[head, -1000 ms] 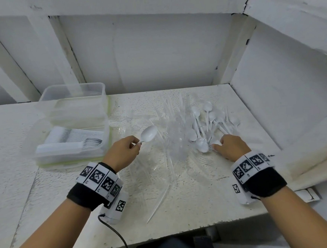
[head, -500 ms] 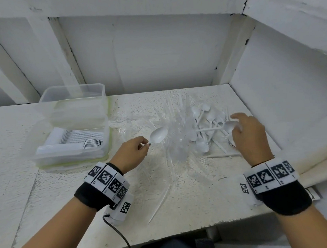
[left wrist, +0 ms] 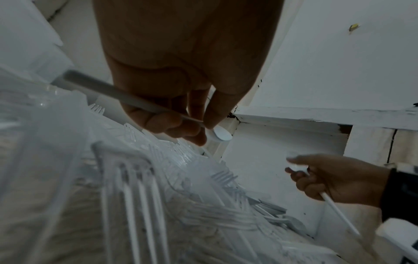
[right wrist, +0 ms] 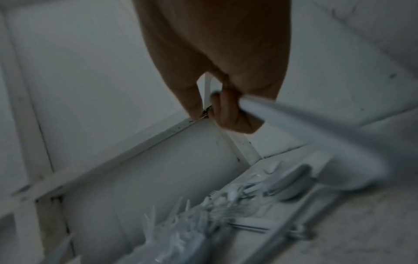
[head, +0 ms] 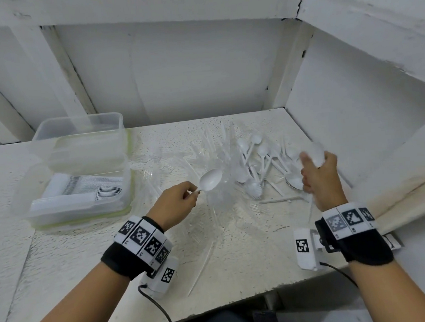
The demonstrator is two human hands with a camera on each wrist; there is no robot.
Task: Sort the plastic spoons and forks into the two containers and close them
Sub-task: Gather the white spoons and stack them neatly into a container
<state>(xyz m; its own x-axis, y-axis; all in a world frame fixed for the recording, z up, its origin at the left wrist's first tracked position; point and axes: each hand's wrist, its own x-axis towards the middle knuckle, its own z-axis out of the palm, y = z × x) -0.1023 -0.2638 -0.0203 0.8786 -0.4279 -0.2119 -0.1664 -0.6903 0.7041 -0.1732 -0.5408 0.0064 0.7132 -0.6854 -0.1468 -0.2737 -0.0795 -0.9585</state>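
My left hand [head: 176, 203] pinches a white plastic spoon [head: 210, 180] by its handle, bowl pointing right, above the clear forks [head: 214, 160] heaped mid-table. The spoon's handle [left wrist: 117, 94] runs across my curled left fingers [left wrist: 172, 125]. My right hand [head: 319, 176] is raised over the pile of white spoons [head: 259, 162] and grips another white spoon [head: 316, 153], its bowl sticking up past the knuckles. That spoon's handle [left wrist: 339, 210] hangs below the fist. Two clear containers stand at the left: the near one [head: 83, 195] holds stacked white spoons, the far one [head: 81, 134] looks empty.
The white table [head: 237, 247] sits in a corner, with a wall [head: 353, 100] close on the right and one behind. A stray clear utensil [head: 201, 269] lies near the front edge. Cables hang from both wrist cameras.
My right hand has lifted off the spoon pile, rising and moving right with a spoon in its grip. My left hand has drifted slightly right with its spoon.
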